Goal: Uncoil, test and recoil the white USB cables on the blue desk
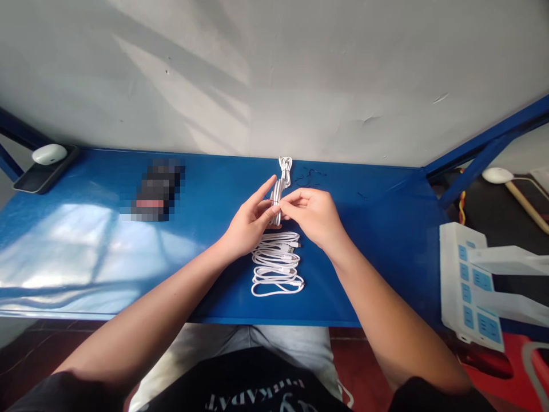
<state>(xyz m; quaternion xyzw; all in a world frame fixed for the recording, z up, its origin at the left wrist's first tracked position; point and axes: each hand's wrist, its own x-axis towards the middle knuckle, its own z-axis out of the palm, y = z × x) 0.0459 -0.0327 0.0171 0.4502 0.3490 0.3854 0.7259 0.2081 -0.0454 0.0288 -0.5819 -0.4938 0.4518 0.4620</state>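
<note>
My left hand (251,220) and my right hand (313,213) meet above the blue table (377,229), both pinching a folded white cable bundle (278,197) held upright between them. My left index finger points out along the bundle. Another coiled white cable (285,167) lies just behind it near the wall. Several loose white cables with plugs (277,263) lie in loops on the table below my hands, close to the front edge.
A white power strip (469,286) sits at the right beside the table. A dark tray with a white oval object (49,154) rests at the far left corner. A blurred dark item (156,189) lies left of centre. Small dark wire ties (311,174) lie near the wall.
</note>
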